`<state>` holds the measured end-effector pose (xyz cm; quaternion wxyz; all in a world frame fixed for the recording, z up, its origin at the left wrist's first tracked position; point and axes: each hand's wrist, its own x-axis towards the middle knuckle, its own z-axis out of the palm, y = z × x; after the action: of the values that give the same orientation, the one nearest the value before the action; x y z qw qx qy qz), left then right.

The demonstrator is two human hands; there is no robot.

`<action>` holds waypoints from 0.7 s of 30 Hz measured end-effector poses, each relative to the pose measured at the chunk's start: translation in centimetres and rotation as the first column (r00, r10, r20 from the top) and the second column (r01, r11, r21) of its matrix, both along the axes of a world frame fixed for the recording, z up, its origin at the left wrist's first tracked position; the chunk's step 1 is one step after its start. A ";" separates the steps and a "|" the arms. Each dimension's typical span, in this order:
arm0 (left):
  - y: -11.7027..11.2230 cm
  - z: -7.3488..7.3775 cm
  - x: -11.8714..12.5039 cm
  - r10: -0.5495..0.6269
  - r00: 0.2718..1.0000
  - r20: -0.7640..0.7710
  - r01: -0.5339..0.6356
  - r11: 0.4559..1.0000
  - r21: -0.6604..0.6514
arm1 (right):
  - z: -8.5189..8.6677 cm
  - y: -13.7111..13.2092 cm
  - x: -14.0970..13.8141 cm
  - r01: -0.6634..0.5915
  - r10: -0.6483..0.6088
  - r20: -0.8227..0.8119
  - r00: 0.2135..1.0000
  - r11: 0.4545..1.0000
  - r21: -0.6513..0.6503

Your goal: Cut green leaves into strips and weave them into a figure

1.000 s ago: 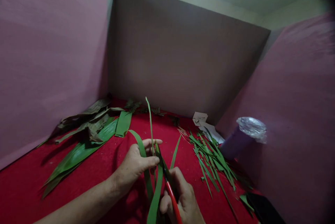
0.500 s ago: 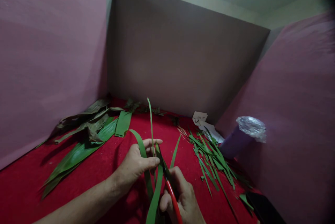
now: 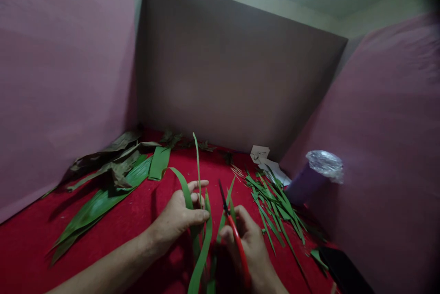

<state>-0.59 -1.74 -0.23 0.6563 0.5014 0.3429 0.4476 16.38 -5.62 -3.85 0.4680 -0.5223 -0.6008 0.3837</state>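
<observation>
Between its thumb and fingers, my left hand (image 3: 184, 214) pinches several long green leaf strips (image 3: 202, 257). One strip curls over the back of that hand, and a thin one stands up above the fingers. Red-handled scissors (image 3: 237, 234) are in my right hand (image 3: 249, 239), with their dark blades pointing up and away. A gap separates the blades from the strips at my left thumb. Another strip (image 3: 229, 202) rises beside the scissors near my right fingers; whether those fingers grip it I cannot tell.
On the red cloth (image 3: 130, 234), broad green leaves (image 3: 103, 207) and withered leaves (image 3: 113, 161) lie at left. A pile of cut strips (image 3: 275, 207) is at right, near a purple container (image 3: 305, 184) with a plastic-wrapped top, white papers (image 3: 271, 166) and a black flat object (image 3: 343, 269).
My right hand has moved to the right with the scissors, drawing the blades away from the leaf strips. My left hand keeps its pinch, nearly still. The view has shifted slightly.
</observation>
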 end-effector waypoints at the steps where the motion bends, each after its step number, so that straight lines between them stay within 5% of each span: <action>1: 0.2 -0.1 0.0 0.010 1.000 -0.004 -0.010 1.000 -0.008 | 0.7 0.6 0.7 0.074 -0.074 0.076 0.994 0.997 0.002; 4: 0.8 -0.6 -0.1 0.047 0.999 -0.013 -0.048 0.998 -0.032 | 2.5 2.8 2.9 0.234 -0.252 0.374 0.893 0.968 0.094; 6: 1.1 -0.7 -0.1 0.086 0.996 -0.017 -0.087 0.995 -0.047 | 3.0 4.0 4.2 0.303 -0.358 0.630 0.689 0.932 0.199; 9: 1.3 -0.7 -0.3 0.125 0.992 -0.017 -0.126 0.990 -0.059 | 2.6 5.1 5.1 0.291 -0.334 0.709 0.621 0.938 0.187; 15: 1.8 -0.4 -0.8 0.210 0.975 0.066 -0.204 0.974 -0.095 | 1.9 6.1 4.6 0.220 -0.222 0.761 0.609 0.970 0.107; 21: 2.8 -0.4 -1.6 0.311 0.931 0.189 -0.288 0.948 -0.137 | 2.1 3.5 2.8 0.022 -0.038 0.631 0.775 0.999 0.032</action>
<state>-2.18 1.07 -0.66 0.6384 0.3577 0.3681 0.5736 19.16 -2.11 -1.76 0.2517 -0.6248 -0.7189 0.1719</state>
